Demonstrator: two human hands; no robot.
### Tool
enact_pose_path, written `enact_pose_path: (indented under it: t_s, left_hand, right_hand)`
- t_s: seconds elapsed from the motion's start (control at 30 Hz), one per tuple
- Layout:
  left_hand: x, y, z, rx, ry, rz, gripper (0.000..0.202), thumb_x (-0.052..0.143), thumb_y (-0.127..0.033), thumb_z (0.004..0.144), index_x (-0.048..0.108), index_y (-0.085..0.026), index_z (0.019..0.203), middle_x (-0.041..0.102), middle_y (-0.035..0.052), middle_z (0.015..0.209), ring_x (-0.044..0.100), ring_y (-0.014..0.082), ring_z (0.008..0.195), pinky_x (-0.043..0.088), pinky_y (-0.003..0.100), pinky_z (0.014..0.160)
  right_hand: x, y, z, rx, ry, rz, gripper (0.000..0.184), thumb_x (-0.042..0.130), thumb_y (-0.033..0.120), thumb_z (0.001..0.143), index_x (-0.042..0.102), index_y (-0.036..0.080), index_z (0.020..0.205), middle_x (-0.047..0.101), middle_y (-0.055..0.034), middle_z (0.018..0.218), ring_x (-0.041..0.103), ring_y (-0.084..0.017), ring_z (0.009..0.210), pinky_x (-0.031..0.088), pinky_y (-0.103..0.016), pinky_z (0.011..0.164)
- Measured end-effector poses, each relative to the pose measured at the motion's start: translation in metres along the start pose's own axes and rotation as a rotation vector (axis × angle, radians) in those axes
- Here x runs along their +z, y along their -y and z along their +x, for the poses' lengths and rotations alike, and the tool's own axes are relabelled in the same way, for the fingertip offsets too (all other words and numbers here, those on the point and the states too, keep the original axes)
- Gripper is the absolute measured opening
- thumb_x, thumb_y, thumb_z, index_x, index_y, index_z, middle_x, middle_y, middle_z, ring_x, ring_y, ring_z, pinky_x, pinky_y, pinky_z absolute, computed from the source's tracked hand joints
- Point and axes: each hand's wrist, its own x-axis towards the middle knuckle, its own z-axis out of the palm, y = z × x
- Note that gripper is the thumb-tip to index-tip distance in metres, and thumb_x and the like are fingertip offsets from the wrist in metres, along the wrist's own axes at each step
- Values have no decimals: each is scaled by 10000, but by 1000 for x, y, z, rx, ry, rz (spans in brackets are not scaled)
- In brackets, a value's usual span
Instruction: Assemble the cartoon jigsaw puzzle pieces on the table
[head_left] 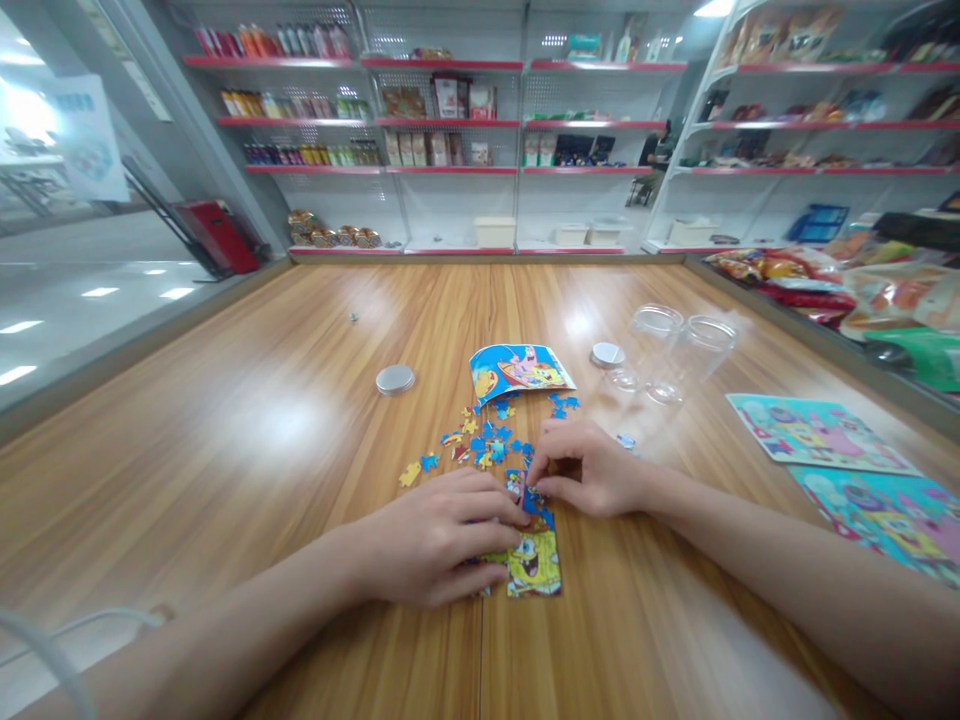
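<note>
A partly joined jigsaw puzzle [534,565] with a yellow cartoon face lies at the near middle of the table. My left hand [442,535] rests on its left side, fingers stretched out over it and hiding part of the picture. At the puzzle's upper right edge, the thumb and forefinger of my right hand [589,465] pinch a small blue puzzle piece [534,490], mostly covered by the fingertips. Just beyond both hands, loose puzzle pieces [491,440] in blue and yellow are scattered. Behind them a curled picture sheet [525,370] shows cartoon figures.
Two clear jars [709,345] stand at right, near a silver lid [607,354]. Another lid [395,378] lies left of the picture sheet. Cartoon picture cards [821,432] overlap at far right. Beyond the table's raised edge [487,259] are stocked shelves, with packaged snacks [787,270] at right.
</note>
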Motion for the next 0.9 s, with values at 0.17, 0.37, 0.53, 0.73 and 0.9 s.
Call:
enact_pose_path:
  t_s: [0.17, 0.37, 0.53, 0.73, 0.9]
  left_hand:
    - [-1, 0, 1, 20, -7, 36, 262, 632, -268, 951, 642, -155, 1188, 715, 119, 1184, 650, 248, 1083, 561, 404, 952]
    - [-5, 14, -10, 73, -240, 175, 312, 592, -124, 909, 624, -119, 1220, 722, 135, 1186, 601, 300, 1146, 552, 464, 937]
    - [-6, 25, -13, 70, -233, 152, 195, 592, -105, 876, 650, -169, 1051, 752, 92, 1052, 618, 263, 1059, 546, 466, 949]
    - [-6, 20, -7, 34, -114, 44, 242, 568, -38, 806, 659, -171, 986, 733, 84, 1027, 601, 263, 1078, 514, 479, 1005]
    - [-5, 21, -10, -17, -243, 112, 305, 582, -18, 790, 687, -174, 1031, 736, 69, 1068, 574, 270, 1109, 522, 476, 974]
  right_hand:
    - [0, 1, 2, -41, 28, -22, 72, 681, 144, 836, 740, 183, 852, 663, -31, 728, 579, -171, 745, 468, -306, 690]
    - [1, 0, 0, -103, -6, -57, 110, 655, 91, 821, 710, 181, 853, 681, -29, 752, 567, -181, 749, 446, -341, 711]
    - [1, 6, 1, -155, -99, -86, 96, 636, 113, 872, 706, 170, 901, 693, -46, 794, 570, -183, 754, 443, -352, 717]
    - [7, 6, 4, -178, -108, -175, 98, 630, 156, 930, 705, 166, 992, 685, -53, 833, 594, -177, 787, 442, -337, 717]
    - [10, 3, 4, -199, -75, -184, 75, 636, 167, 936, 697, 183, 976, 694, -41, 838, 602, -169, 777, 449, -340, 732]
